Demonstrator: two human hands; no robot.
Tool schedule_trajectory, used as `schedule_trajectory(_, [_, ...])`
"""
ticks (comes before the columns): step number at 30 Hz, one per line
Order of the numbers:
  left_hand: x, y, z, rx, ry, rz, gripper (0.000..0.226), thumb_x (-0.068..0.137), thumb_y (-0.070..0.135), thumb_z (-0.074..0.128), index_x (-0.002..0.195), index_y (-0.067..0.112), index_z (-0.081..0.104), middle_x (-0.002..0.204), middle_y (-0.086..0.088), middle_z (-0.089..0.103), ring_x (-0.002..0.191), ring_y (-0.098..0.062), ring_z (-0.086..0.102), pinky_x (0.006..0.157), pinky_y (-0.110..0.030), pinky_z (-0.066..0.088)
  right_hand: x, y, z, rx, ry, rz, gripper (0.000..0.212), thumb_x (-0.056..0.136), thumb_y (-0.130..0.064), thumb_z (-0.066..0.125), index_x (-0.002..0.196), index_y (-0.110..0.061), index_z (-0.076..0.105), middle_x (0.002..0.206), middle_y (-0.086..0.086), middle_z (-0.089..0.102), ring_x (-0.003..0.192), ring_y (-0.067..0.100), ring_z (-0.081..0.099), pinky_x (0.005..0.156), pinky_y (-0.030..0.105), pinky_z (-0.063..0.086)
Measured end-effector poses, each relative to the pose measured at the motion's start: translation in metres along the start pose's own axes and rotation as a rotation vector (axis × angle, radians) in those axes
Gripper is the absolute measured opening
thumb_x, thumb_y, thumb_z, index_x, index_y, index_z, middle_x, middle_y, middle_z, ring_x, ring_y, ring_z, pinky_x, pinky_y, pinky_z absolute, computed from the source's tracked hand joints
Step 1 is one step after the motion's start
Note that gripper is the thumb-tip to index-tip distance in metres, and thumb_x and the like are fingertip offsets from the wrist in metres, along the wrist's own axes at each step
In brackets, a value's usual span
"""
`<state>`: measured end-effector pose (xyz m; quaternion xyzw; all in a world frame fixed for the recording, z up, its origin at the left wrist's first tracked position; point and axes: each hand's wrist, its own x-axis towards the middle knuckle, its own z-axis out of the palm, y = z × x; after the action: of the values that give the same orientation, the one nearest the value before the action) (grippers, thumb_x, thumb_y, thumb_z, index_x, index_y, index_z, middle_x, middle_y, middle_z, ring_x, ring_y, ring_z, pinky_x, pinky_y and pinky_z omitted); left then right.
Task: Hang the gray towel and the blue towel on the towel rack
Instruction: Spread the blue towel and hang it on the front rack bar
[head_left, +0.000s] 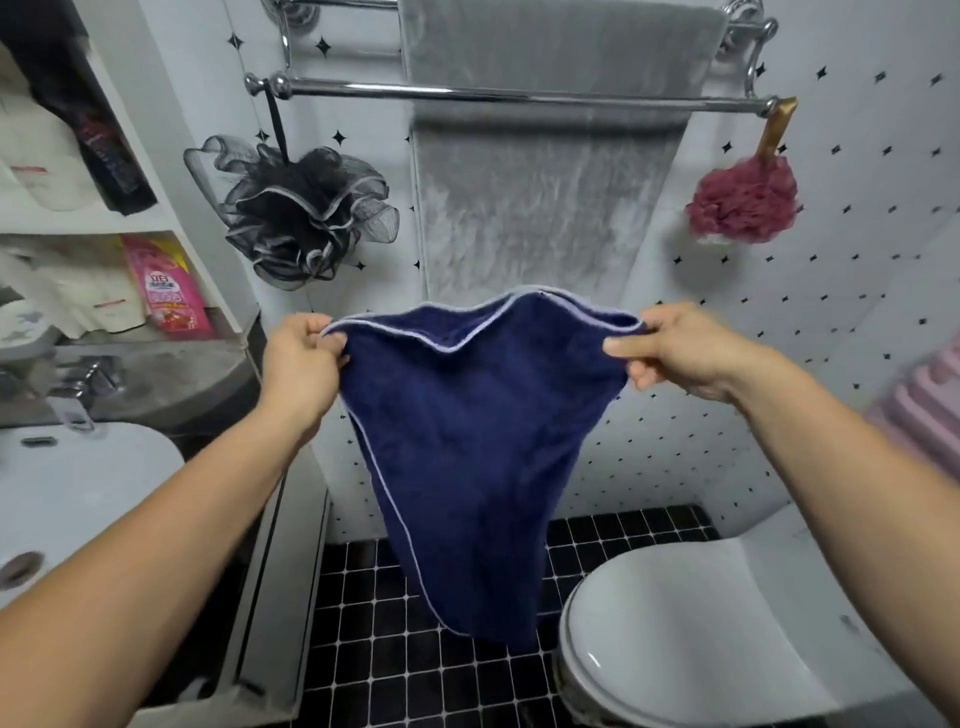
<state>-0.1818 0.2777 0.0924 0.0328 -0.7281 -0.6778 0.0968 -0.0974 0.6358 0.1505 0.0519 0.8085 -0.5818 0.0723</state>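
Observation:
The gray towel (545, 171) hangs over the upper bar of the chrome towel rack (363, 89) on the wall ahead and drapes down behind the lower bar. Below it I hold the dark blue towel (467, 441) with a pale edge trim spread between both hands. My left hand (304, 364) pinches its left top corner and my right hand (680, 351) pinches its right top corner. The blue towel sags in the middle and hangs down to a point above the floor, well under the lower bar.
A black bath pouf (296, 218) hangs from the lower bar's left end and a dark red pouf (743, 200) from its right end. A sink (67, 488) and shelves with bottles are at the left. A white toilet (675, 634) stands at the lower right over black floor tiles (374, 623).

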Motion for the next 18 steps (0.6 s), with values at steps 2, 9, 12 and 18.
schedule_trajectory(2, [-0.006, 0.005, -0.002, -0.005, -0.226, -0.109, 0.015, 0.097, 0.004, 0.05, 0.086, 0.012, 0.056, 0.082, -0.007, 0.061, 0.078, -0.019, 0.061, 0.066, -0.028, 0.06, -0.011, -0.002, -0.006, -0.07, -0.431, 0.036, 0.025, 0.082, -0.001, 0.069, 0.064, -0.019, 0.067, 0.039, 0.002, 0.053, 0.037, 0.012, 0.047, 0.047, 0.021, 0.042])
schedule_trajectory(9, [-0.011, 0.025, -0.018, -0.017, -0.267, -0.204, 0.013, 0.099, 0.002, 0.046, 0.09, 0.003, 0.056, 0.09, -0.013, 0.06, 0.082, -0.023, 0.062, 0.052, -0.027, 0.06, -0.008, 0.015, -0.021, 0.044, 0.215, 0.066, 0.016, 0.086, 0.001, 0.065, 0.074, -0.009, 0.068, 0.053, 0.005, 0.054, 0.034, 0.006, 0.051, 0.04, 0.021, 0.049])
schedule_trajectory(12, [-0.001, 0.033, -0.016, -0.278, -0.062, -0.184, 0.026, 0.1, 0.003, 0.042, 0.079, 0.013, 0.054, 0.082, -0.006, 0.06, 0.078, -0.019, 0.063, 0.056, -0.03, 0.061, -0.024, 0.013, -0.014, 0.175, -0.286, 0.029, 0.013, 0.081, -0.006, 0.061, 0.092, -0.003, 0.068, 0.042, -0.003, 0.05, 0.033, 0.006, 0.042, 0.039, 0.018, 0.042])
schedule_trajectory(18, [-0.006, 0.023, -0.019, 0.097, -0.165, -0.095, 0.028, 0.1, 0.006, 0.044, 0.074, 0.015, 0.051, 0.077, -0.006, 0.053, 0.072, -0.021, 0.058, 0.047, -0.027, 0.059, -0.018, 0.014, -0.007, -0.181, -0.026, 0.049, 0.015, 0.081, -0.009, 0.073, 0.07, -0.012, 0.063, 0.038, 0.0, 0.043, 0.036, 0.012, 0.039, 0.045, 0.025, 0.038])
